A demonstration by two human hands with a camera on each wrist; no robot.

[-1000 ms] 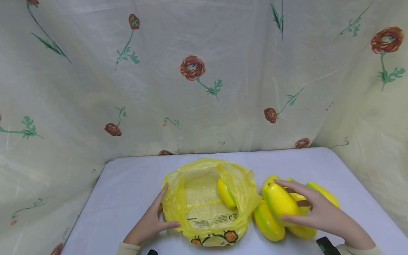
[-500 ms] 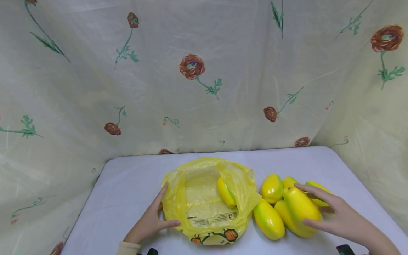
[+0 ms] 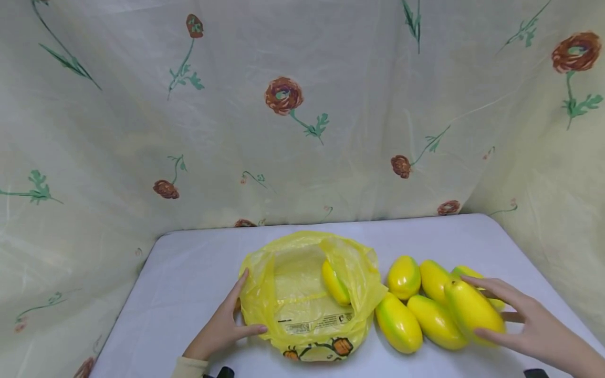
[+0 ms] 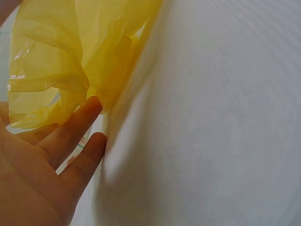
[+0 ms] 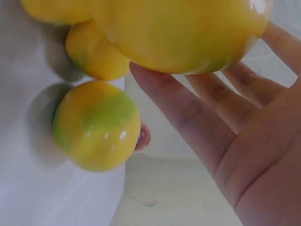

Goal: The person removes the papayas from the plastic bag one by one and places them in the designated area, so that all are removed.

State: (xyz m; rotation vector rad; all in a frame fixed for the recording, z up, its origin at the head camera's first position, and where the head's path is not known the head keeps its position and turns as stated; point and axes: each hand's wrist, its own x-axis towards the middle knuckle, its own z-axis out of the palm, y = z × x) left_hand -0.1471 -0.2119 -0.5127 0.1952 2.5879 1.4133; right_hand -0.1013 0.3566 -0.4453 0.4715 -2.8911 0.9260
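In the head view my left hand (image 3: 227, 320) touches the left side of a crumpled yellow plastic bag (image 3: 257, 294), thumb and fingers spread. The left wrist view shows nearly straight fingers against the thin film of the bag (image 4: 47, 61). The bag's mouth faces me, and a yellow-green mango (image 3: 334, 283) lies inside, partly behind a fold. My right hand (image 3: 531, 320) holds another mango (image 3: 472, 312) between thumb and fingers, at the right of a group. In the right wrist view this mango (image 5: 178, 33) fills the top, close to the fingertips.
Several mangoes lie right of the bag, among them a front one (image 3: 399, 323), a rear one (image 3: 404, 277) and one (image 3: 465, 272) partly behind my right hand. A white cloth covers the table (image 3: 189, 262). A flowered curtain (image 3: 331, 173) hangs behind and at both sides.
My right hand has moved right with the mango, away from the bag, uncovering mangoes that it hid. My left hand and the bag stay put.
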